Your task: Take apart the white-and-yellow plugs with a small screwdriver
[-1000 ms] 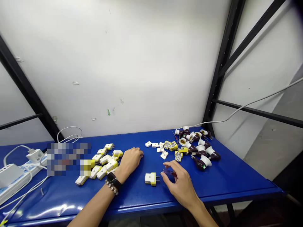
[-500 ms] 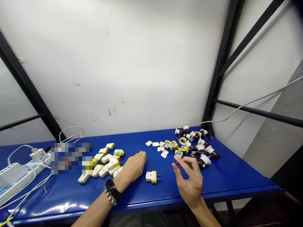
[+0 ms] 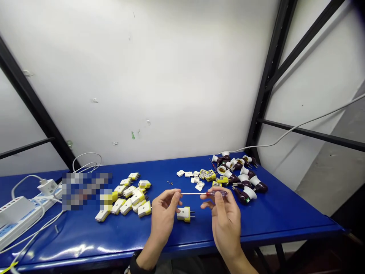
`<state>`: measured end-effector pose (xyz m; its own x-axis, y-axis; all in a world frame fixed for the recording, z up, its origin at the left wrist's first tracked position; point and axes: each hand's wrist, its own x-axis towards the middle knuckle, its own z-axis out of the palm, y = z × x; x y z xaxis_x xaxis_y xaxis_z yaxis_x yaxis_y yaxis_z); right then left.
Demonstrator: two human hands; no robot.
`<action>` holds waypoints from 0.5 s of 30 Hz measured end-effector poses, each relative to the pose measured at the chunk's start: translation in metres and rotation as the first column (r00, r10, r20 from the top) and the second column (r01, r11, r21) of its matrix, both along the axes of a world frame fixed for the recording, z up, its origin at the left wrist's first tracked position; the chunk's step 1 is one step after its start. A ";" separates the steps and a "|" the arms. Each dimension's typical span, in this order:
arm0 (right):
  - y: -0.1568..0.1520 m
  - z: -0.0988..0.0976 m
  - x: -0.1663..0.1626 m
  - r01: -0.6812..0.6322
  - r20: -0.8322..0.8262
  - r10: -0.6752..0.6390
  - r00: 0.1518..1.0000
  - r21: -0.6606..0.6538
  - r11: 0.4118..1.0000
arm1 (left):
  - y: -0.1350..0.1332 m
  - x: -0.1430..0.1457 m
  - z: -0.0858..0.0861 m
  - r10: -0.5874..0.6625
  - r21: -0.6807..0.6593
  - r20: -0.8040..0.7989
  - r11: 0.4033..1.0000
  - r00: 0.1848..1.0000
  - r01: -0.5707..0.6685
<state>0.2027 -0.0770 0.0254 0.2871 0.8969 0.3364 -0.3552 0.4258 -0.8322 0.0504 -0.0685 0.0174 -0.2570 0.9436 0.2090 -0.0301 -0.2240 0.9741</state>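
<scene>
At lower centre of the frame, the right hand (image 3: pixel 225 220) pinches a red-handled screwdriver (image 3: pixel 217 193) by its grip, while the left hand (image 3: pixel 164 213) holds the shaft's tip between its fingertips. A white-and-yellow plug (image 3: pixel 184 214) lies just below, between the hands, on the blue worktop (image 3: pixel 285 215)

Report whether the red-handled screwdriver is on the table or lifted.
Lifted: the right hand pinches the red-handled screwdriver above the blue table, its thin shaft reaching toward the left hand.
</scene>
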 end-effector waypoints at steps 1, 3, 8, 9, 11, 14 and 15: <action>0.000 0.000 -0.001 -0.011 -0.003 0.011 1.000 -0.002 1.000 | -0.001 0.000 0.000 0.025 0.002 0.005 1.000 1.000 -0.025; -0.001 -0.001 -0.002 -0.020 0.003 0.020 1.000 -0.007 1.000 | -0.002 0.000 -0.001 0.058 0.008 0.004 0.998 0.998 -0.058; 0.001 -0.003 -0.003 -0.012 0.002 0.012 1.000 -0.016 1.000 | -0.005 -0.003 -0.003 0.092 0.015 -0.026 0.996 0.995 -0.091; 0.001 -0.004 -0.003 -0.013 -0.001 0.013 1.000 -0.018 1.000 | -0.005 -0.003 -0.003 0.097 0.013 -0.031 0.995 0.995 -0.096; 0.002 -0.005 -0.004 -0.022 -0.005 0.022 1.000 -0.021 1.000 | -0.005 -0.004 -0.004 0.112 0.020 -0.039 0.994 0.993 -0.111; 0.002 -0.007 -0.005 -0.045 -0.019 0.044 0.999 -0.024 0.999 | -0.006 -0.004 -0.006 0.131 0.045 -0.038 0.991 0.991 -0.129; 0.002 -0.007 -0.006 -0.053 -0.025 0.052 0.998 -0.027 0.998 | -0.007 -0.003 -0.007 0.129 0.048 -0.033 0.991 0.991 -0.128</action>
<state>0.1968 -0.0751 0.0180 0.2472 0.9197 0.3051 -0.3967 0.3833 -0.8341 0.0471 -0.0751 0.0102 -0.3668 0.8924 0.2629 0.0371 -0.2683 0.9626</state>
